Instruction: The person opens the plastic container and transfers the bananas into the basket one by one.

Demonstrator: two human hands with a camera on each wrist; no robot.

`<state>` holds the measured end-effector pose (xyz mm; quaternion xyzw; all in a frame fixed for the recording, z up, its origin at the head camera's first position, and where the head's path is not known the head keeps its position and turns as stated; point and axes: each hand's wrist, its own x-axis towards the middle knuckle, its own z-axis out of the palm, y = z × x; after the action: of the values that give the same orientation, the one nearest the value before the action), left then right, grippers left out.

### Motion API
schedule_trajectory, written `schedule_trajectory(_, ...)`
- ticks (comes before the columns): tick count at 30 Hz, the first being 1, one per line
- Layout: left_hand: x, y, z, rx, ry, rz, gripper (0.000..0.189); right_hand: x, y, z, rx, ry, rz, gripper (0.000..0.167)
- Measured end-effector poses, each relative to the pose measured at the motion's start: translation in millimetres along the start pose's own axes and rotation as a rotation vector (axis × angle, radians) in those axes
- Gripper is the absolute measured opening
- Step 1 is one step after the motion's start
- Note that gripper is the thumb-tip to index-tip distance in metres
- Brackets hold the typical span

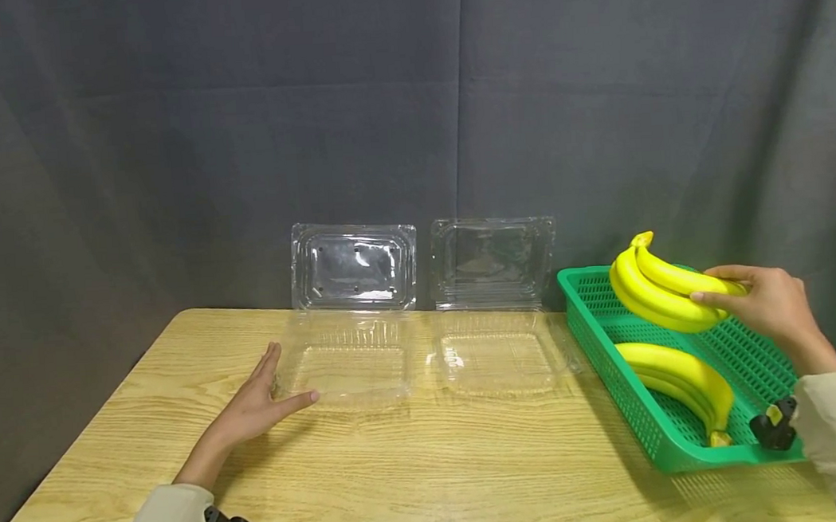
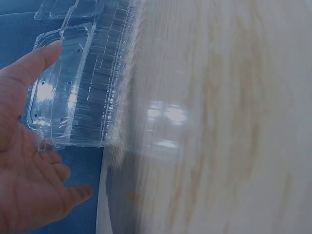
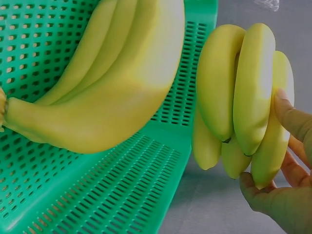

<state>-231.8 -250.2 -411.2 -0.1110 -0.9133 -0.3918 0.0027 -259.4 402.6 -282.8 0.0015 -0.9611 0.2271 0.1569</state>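
My right hand (image 1: 769, 303) grips a bunch of bananas (image 1: 660, 286) by its tip end and holds it raised over the green basket (image 1: 613, 393). In the right wrist view the bunch (image 3: 253, 92) shows several bananas, with thumb and fingers about their ends. A second bunch (image 1: 680, 381) lies inside the basket. At the left, my left hand (image 1: 254, 403) has its fingers straight and thumb spread, right at the left side of a clear plastic clamshell box (image 1: 345, 369), whose lid (image 1: 354, 266) stands up. The left wrist view shows that hand (image 2: 34, 146) beside the box wall.
Another clear clamshell box (image 1: 499, 360), lid raised, stands between the first box and the basket. All rest on a wooden table (image 1: 431, 468). A dark grey curtain (image 1: 309, 124) hangs behind the table's far edge.
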Motion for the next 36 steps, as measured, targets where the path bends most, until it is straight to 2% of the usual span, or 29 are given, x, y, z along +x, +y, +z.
schedule_trajectory(13, -1.8, 0.0, -1.1, -0.012, -0.003, -0.006, 0.112, 2.4, 12.2, 11.7, 0.035, -0.048, 0.02, 0.067)
schedule_trajectory(19, -1.7, 1.2, -2.3, -0.01, -0.004, 0.008, 0.111, 3.0, 18.8, 13.0, 0.032, -0.067, 0.015, 0.067)
schedule_trajectory(28, -1.0, 4.1, -1.7, 0.018, 0.004, 0.044, 0.109, 6.9, 29.4, 13.8, 0.02, -0.152, 0.036, 0.074)
schedule_trajectory(36, -2.0, 7.3, 0.1, 0.038, 0.003, 0.052, 0.11, 8.5, 36.8, 14.0, 0.02, -0.17, 0.04, 0.076)
